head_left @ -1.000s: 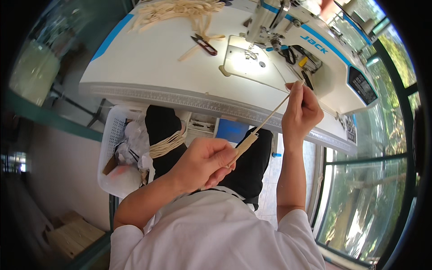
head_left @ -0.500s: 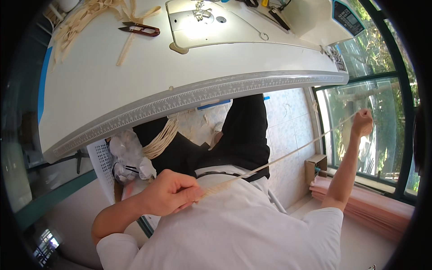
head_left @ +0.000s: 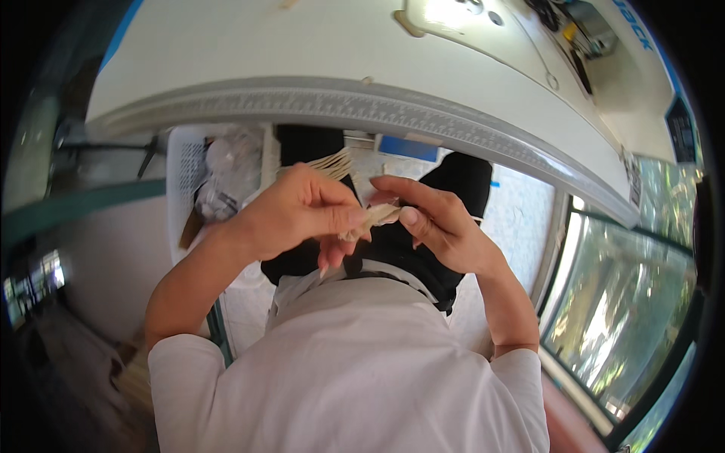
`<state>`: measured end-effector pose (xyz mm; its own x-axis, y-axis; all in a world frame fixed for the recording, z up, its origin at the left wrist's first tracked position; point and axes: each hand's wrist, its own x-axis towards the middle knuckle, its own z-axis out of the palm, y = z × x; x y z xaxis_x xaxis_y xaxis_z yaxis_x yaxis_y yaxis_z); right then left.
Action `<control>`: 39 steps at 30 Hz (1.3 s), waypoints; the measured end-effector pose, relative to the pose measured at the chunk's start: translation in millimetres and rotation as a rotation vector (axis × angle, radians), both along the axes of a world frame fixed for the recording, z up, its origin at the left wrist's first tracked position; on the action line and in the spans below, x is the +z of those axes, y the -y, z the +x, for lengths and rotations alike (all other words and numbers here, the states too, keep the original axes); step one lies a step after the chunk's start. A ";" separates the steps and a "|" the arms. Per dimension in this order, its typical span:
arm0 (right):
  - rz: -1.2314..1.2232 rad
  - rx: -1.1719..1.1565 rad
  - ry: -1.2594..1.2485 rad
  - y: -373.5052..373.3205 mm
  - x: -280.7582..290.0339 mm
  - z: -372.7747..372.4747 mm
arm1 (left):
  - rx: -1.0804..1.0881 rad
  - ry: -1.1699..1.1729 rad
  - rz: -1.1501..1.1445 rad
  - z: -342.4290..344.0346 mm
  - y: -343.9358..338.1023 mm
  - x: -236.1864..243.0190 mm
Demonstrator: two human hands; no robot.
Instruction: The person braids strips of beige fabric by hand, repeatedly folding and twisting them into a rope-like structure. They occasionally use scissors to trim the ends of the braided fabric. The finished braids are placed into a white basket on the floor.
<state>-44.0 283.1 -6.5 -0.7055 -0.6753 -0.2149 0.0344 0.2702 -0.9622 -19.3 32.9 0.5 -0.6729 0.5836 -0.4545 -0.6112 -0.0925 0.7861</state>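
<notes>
A bunched cream fabric strip (head_left: 381, 217) lies between my two hands, in front of my waist above my lap. My left hand (head_left: 302, 208) pinches its left part between thumb and fingers. On the other side my right hand (head_left: 445, 226) has its thumb on the strip's right end, with the index finger arched over it. The fingers below are partly hidden. Behind my left hand shows a bundle of cream cords (head_left: 332, 164), mostly covered by the hand.
A white table (head_left: 249, 45) with a grey ruler edge (head_left: 362, 98) spans the space ahead. The sewing machine bed (head_left: 445, 19) is at its far right. Below the table stands a white perforated basket (head_left: 185, 170) beside clear plastic bags (head_left: 232, 162). Window panes (head_left: 615, 309) are to the right.
My right hand has come in from far right to meet the left. The strip, stretched taut between them before, is now bunched. The view has shifted, and the thread snips have left it.
</notes>
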 end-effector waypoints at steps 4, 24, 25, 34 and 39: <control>-0.017 0.093 -0.281 -16.3 -15.6 0.0 | 0.019 -0.085 -0.157 25.7 3.8 13.8; 0.263 -0.042 -0.079 -141.9 -44.4 12.5 | 0.259 0.033 -0.529 126.5 78.2 -38.1; 0.340 -0.044 -0.051 -151.2 -41.3 10.0 | 0.339 0.071 -0.552 128.0 92.4 -47.3; 0.340 0.319 -0.547 15.0 53.3 16.1 | 0.323 -0.810 -0.364 51.4 -44.0 -6.9; 0.244 0.180 -0.393 -0.5 48.3 2.5 | 0.289 -0.574 -0.612 68.9 63.8 -8.0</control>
